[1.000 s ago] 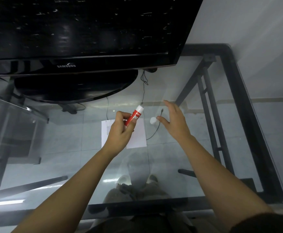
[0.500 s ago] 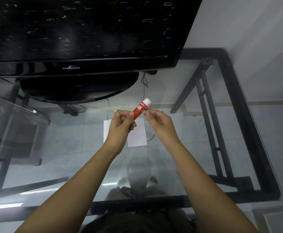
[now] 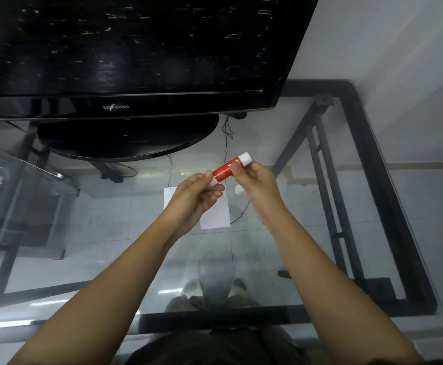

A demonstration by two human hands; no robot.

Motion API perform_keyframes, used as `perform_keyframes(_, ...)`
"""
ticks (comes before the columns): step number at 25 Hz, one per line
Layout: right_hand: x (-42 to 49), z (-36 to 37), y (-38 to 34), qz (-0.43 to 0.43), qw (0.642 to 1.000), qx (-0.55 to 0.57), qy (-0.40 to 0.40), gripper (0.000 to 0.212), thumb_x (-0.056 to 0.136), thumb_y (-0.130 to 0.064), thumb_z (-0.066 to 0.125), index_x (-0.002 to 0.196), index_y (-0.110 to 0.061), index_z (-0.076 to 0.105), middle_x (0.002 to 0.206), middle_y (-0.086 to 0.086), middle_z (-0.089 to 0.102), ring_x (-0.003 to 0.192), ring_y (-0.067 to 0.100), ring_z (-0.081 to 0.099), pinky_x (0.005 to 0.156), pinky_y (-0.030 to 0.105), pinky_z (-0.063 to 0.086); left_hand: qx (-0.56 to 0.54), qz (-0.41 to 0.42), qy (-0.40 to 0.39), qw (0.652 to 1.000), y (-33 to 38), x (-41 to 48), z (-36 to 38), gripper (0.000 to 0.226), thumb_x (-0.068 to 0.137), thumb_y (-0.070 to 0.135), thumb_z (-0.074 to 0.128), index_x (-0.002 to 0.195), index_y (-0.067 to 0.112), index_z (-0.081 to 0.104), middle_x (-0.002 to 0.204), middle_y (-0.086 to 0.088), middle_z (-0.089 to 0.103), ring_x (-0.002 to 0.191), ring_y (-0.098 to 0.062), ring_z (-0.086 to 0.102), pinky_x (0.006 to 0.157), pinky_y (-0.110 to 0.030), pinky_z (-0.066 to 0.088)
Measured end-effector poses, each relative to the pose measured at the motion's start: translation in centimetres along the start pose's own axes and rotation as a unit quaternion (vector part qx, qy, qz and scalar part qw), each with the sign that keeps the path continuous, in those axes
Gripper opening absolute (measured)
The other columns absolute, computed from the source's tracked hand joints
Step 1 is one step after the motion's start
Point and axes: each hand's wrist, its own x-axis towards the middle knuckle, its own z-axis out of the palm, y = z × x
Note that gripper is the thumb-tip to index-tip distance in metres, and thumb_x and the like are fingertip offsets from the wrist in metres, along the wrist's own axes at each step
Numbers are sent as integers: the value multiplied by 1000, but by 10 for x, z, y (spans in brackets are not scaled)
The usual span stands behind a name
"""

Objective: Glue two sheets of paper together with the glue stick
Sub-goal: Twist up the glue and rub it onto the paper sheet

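Note:
I hold a red glue stick with white ends in both hands, tilted up to the right above the glass table. My left hand pinches its lower white end. My right hand grips the red body near the top, and the white tip pokes out beyond my fingers. A white sheet of paper lies flat on the glass under my hands, with my left hand hiding part of it. A small white cap rests on the glass just right of the paper, beside my right palm.
A big black TV on an oval stand fills the back of the table. A thin black cable runs from it past the paper. The table's black metal frame borders the right side, next to a grey wall.
My right hand left the spot by the cap on the glass, came over to the glue stick and closed on its upper part. My left hand kept its hold.

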Motion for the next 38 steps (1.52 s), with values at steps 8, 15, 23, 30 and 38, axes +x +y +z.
perform_keyframes(8,-6,4,-11,-3,1000,-2,24,22,82,-41,64,88,-21,69,83,-4,70,78,0,67,70,11,51,497,397,118,762,0,-18,10,11,84,34,55,94,37,56,96,18,58,88,6,50,73,-6,40)
perform_keyframes(15,-9,0,-18,-35,998,-31,37,14,80,-39,67,83,-26,69,82,-8,72,81,3,67,67,8,48,252,225,16,941,-2,-14,8,11,93,27,53,98,17,55,79,10,69,72,-5,63,69,-17,52)
perform_keyframes(23,-17,0,-19,-27,998,-31,38,15,79,-41,67,87,-28,67,85,-7,72,80,4,68,79,19,51,485,403,55,774,-5,-21,-1,24,86,30,62,106,23,52,99,2,63,86,-9,60,76,-14,47)
perform_keyframes(30,-17,-3,-23,-44,997,-42,50,13,78,-39,69,85,-27,68,80,-11,72,80,3,68,73,15,50,236,241,11,941,2,-20,9,18,84,17,67,94,25,54,90,10,66,86,-11,64,76,-23,52)
perform_keyframes(38,-21,4,-23,-34,998,-45,40,15,78,-42,67,86,-30,66,84,-12,70,78,1,67,77,19,50,507,540,121,661,-8,-15,2,43,70,0,76,101,8,48,93,-24,63,90,-13,50,84,-16,40)
